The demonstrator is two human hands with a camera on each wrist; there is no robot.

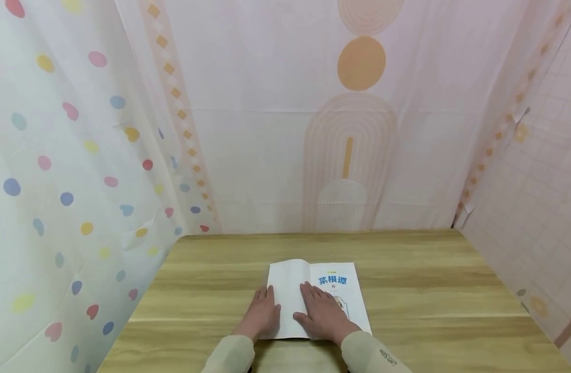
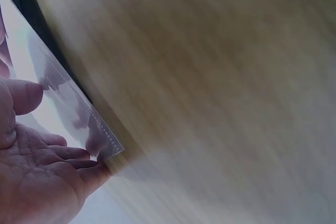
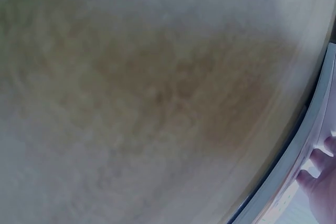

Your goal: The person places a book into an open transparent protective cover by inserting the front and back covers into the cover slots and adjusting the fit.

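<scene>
Head view: two flat hands on a book

Head camera shows both hands lying palm-down on a book (image 1: 334,290) near the front edge of the table (image 1: 429,290). The left hand (image 1: 263,312) has its fingers straight and close together, resting on the left edge of the turned white page (image 1: 287,290), part on paper and part on wood. The right hand (image 1: 323,312) lies flat with fingers straight and slightly spread, thumb out to the left, pressing across the fold where the white page meets the cover. Neither hand curls round anything.

Much is hard to read. The right hand hides the lower middle of the cover, including most of a small drawing there. The left wrist view is blurred; it shows the palm (image 2: 37,182) and fingertips touching a thin, clear-looking edge of the book (image 2: 100,135) (a row of fine dots runs along it), with wood grain beyond. The right wrist view is mostly a soft brown blur of tabletop; only fingertips (image 3: 320,177) and a pale strip of the book (image 3: 315,129) show at the right edge, cut off by the frame.

The book is thin and white, lying flat and square to the table edge. Its cover bears blue characters near the top, with a small mark below them.
</scene>
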